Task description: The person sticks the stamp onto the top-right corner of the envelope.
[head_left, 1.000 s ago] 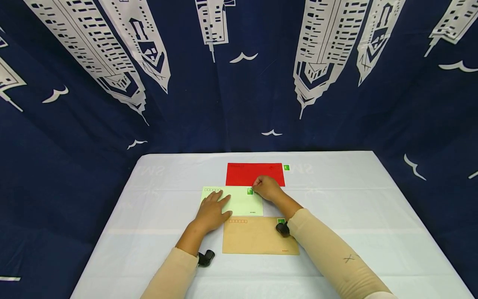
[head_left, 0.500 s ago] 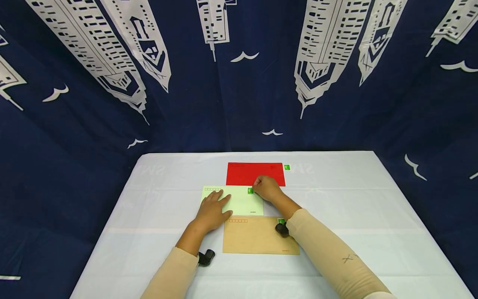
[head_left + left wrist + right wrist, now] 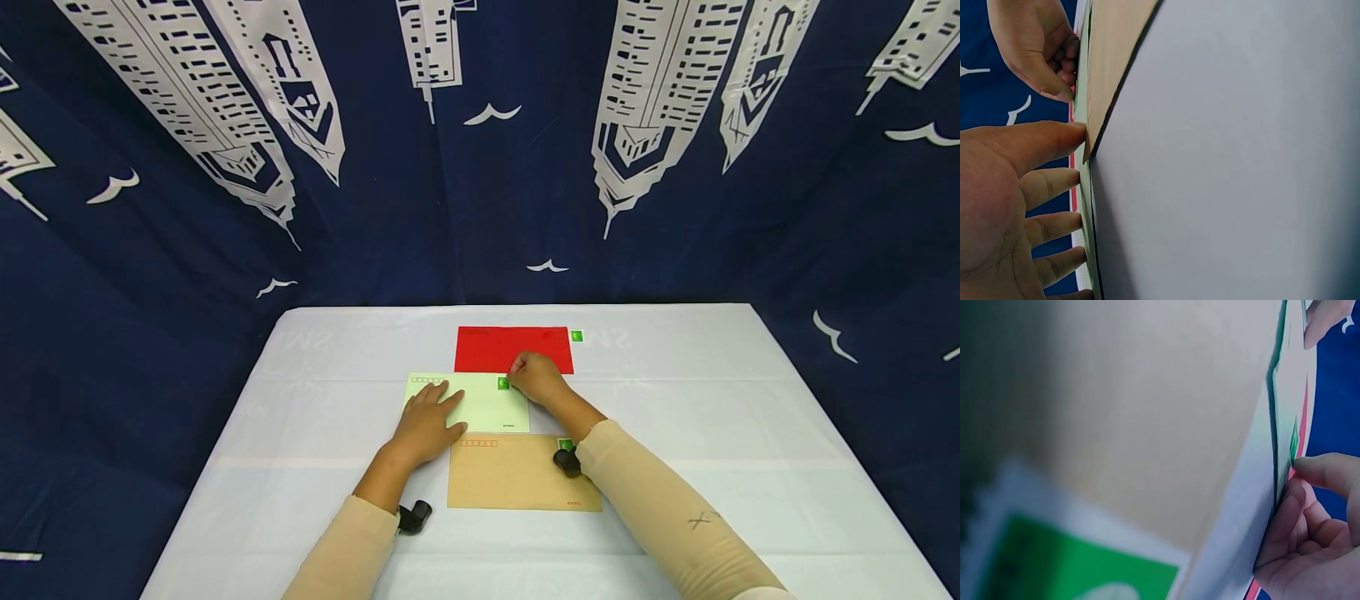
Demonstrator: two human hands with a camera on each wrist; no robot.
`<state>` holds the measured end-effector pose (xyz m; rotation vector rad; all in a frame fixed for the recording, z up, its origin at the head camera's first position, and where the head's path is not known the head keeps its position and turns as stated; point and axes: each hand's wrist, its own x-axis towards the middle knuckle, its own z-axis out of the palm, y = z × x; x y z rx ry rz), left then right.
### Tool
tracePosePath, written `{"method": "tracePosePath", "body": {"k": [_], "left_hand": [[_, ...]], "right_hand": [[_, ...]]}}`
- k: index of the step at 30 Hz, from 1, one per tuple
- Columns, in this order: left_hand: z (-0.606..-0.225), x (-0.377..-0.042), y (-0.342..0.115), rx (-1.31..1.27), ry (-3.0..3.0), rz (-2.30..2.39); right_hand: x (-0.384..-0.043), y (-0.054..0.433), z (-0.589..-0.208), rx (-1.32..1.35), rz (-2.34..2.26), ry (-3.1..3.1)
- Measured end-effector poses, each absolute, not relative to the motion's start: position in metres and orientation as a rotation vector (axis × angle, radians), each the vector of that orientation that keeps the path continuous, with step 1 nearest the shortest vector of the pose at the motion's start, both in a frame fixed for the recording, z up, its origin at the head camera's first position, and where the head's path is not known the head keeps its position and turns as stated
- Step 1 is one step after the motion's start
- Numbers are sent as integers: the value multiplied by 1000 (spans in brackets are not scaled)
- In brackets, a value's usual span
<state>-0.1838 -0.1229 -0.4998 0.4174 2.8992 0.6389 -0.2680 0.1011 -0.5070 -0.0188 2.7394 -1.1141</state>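
Observation:
My left hand [image 3: 426,423] rests with spread, straight fingers on the left part of a pale green envelope [image 3: 480,410]. Its thumb tip lies by the corner of a brown envelope [image 3: 1113,50]. At the pale green envelope's upper right corner, my right hand [image 3: 537,377] pinches the edge of a small green postage stamp [image 3: 503,383] between thumb and curled fingers. Seen from the right wrist, the stamp [image 3: 1294,444] stands slightly tilted up at the thumb tip. Whether its far edge touches the paper, I cannot tell.
A red envelope [image 3: 487,348] lies behind, partly under the right hand. Another green stamp [image 3: 577,336] lies just right of it on the white tablecloth [image 3: 300,433]. The brown envelope in front bears a stamp [image 3: 565,445], partly covered by the right wrist camera [image 3: 567,462].

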Motion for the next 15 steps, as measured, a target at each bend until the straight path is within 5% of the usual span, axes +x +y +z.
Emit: {"method": "tracePosePath", "body": {"k": [15], "left_hand": [[-498, -183, -122, 413, 2891, 631]], "right_hand": [[-269, 108, -504, 19, -1255, 2577]]}}
